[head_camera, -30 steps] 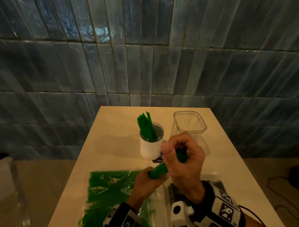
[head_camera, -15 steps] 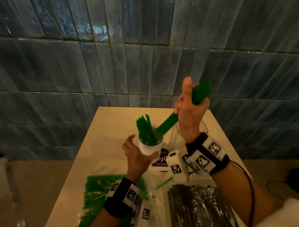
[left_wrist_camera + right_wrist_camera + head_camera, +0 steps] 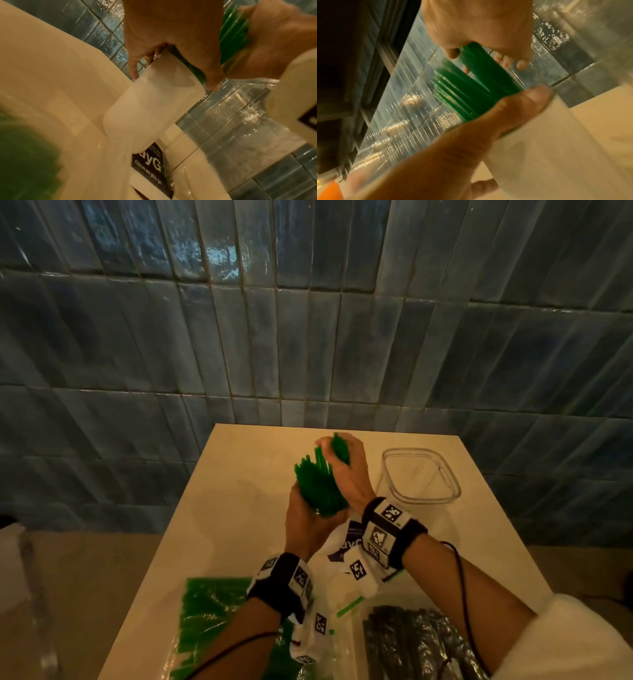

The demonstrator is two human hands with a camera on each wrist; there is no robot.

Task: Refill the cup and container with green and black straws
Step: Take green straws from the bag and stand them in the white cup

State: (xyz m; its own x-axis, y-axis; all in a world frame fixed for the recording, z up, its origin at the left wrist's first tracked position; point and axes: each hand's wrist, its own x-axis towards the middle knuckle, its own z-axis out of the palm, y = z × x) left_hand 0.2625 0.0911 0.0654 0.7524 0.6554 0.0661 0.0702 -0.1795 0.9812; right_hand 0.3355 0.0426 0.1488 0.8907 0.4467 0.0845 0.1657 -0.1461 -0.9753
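Note:
A white cup (image 3: 154, 101) stands mid-table, packed with green straws (image 3: 318, 487). My left hand (image 3: 308, 518) grips the cup round its rim, with the thumb (image 3: 513, 108) on one side. Directly above it my right hand (image 3: 337, 460) holds a bundle of green straws (image 3: 488, 70), whose lower ends sit among those in the cup. Right of the cup stands a clear square container (image 3: 421, 477) with nothing in it. In the head view my left hand hides most of the cup.
An open bag of green straws (image 3: 212, 611) lies at the near left of the beige table (image 3: 239, 508), and a bag of black straws (image 3: 411, 645) at the near right. A printed card (image 3: 149, 162) lies by the cup. A blue tiled wall stands behind.
My right hand came down from above the container, bringing its green bundle into the cup. My left hand rose from below the cup and took hold of its rim.

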